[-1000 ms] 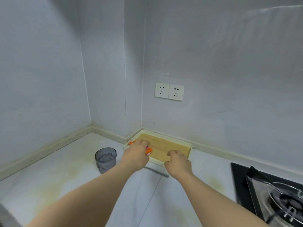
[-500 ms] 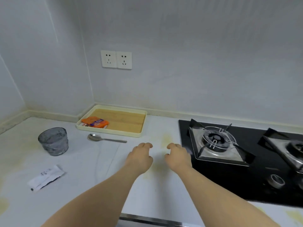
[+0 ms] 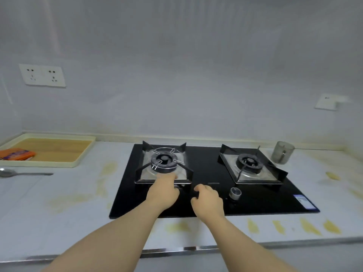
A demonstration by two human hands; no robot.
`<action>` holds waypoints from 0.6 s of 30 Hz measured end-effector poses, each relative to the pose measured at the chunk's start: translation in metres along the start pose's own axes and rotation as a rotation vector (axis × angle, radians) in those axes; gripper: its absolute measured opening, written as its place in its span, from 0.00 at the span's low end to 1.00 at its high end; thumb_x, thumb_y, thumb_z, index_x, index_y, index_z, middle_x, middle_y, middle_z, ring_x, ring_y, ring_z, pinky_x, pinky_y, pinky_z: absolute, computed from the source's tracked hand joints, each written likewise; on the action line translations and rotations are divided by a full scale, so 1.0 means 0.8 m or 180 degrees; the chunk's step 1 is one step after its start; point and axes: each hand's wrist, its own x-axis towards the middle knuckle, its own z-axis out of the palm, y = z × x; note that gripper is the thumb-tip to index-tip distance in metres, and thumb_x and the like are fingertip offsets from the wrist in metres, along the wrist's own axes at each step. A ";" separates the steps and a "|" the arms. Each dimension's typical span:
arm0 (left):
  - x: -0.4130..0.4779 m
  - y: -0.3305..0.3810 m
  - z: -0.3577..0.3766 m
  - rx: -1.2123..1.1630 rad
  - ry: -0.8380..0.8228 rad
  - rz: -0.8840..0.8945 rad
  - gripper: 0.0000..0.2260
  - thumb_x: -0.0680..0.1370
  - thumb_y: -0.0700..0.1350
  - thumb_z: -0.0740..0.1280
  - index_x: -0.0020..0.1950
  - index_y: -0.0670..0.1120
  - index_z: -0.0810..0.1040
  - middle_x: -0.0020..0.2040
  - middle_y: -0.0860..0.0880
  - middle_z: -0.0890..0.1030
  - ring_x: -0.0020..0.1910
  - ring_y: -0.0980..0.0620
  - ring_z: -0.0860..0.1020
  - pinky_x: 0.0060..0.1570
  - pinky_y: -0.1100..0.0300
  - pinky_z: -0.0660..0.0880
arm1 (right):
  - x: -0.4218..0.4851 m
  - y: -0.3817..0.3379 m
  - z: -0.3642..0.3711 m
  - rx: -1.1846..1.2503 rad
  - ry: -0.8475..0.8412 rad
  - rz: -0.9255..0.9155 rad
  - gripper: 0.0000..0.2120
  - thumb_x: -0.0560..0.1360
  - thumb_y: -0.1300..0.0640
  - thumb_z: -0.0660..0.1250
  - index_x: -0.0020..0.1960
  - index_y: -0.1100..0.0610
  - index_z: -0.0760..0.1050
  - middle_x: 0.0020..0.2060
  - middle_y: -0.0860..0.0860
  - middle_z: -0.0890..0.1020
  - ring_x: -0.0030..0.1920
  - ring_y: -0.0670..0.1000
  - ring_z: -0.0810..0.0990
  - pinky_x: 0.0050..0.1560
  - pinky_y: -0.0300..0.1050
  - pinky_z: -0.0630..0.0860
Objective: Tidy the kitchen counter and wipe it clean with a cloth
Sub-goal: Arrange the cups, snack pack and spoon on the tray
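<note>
one orange packet (image 3: 16, 155) in tray (image 3: 83, 153) | left hand (image 3: 163, 194), right hand (image 3: 209, 202): fingers (image 3: 200, 188) loose, holding nothing

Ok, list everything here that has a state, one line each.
Left hand, empty, over the hob.
Right hand, empty, loosely curled.
Left burner, unlit.
Right burner, unlit.
Tray, holds orange packet.
Spoon, lying flat.
Glass, upright.
Counter, yellow-stained.

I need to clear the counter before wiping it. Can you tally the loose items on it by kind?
Tray: 1
Orange packet: 1
Spoon: 1
Glass cup: 1
Total: 4
</note>
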 end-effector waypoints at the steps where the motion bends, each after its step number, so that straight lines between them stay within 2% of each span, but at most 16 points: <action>1: 0.004 0.023 0.013 0.0030 -0.0027 0.0086 0.16 0.75 0.40 0.61 0.63 0.47 0.71 0.61 0.47 0.75 0.58 0.47 0.74 0.57 0.52 0.73 | -0.002 0.022 -0.012 -0.0008 0.0021 0.0074 0.19 0.77 0.57 0.57 0.68 0.53 0.68 0.66 0.50 0.72 0.65 0.54 0.69 0.60 0.46 0.68; 5: 0.021 0.105 0.056 0.0031 -0.0204 0.0381 0.22 0.76 0.40 0.60 0.70 0.48 0.67 0.68 0.48 0.70 0.66 0.47 0.70 0.63 0.53 0.70 | 0.002 0.104 -0.056 0.0035 0.0244 0.0446 0.19 0.77 0.57 0.57 0.67 0.53 0.68 0.66 0.50 0.71 0.65 0.54 0.69 0.61 0.47 0.67; 10: 0.049 0.174 0.100 -0.0126 -0.0446 0.0618 0.20 0.77 0.40 0.59 0.69 0.48 0.67 0.67 0.47 0.71 0.63 0.47 0.72 0.61 0.54 0.71 | 0.014 0.180 -0.087 0.0100 0.0290 0.0879 0.19 0.78 0.56 0.57 0.68 0.53 0.66 0.67 0.51 0.70 0.66 0.54 0.68 0.62 0.47 0.66; 14: 0.094 0.223 0.132 -0.0284 -0.0460 0.0808 0.16 0.78 0.38 0.59 0.65 0.48 0.71 0.63 0.46 0.73 0.57 0.47 0.75 0.57 0.53 0.74 | 0.035 0.233 -0.112 0.0112 0.0382 0.1154 0.20 0.78 0.56 0.57 0.70 0.53 0.65 0.68 0.51 0.69 0.66 0.54 0.69 0.62 0.48 0.66; 18: 0.140 0.270 0.161 -0.0295 -0.0635 0.1030 0.19 0.78 0.40 0.58 0.69 0.49 0.69 0.67 0.47 0.71 0.60 0.47 0.74 0.58 0.54 0.73 | 0.069 0.275 -0.137 0.0183 0.0526 0.1398 0.20 0.77 0.57 0.57 0.69 0.54 0.66 0.68 0.52 0.70 0.66 0.54 0.70 0.63 0.48 0.69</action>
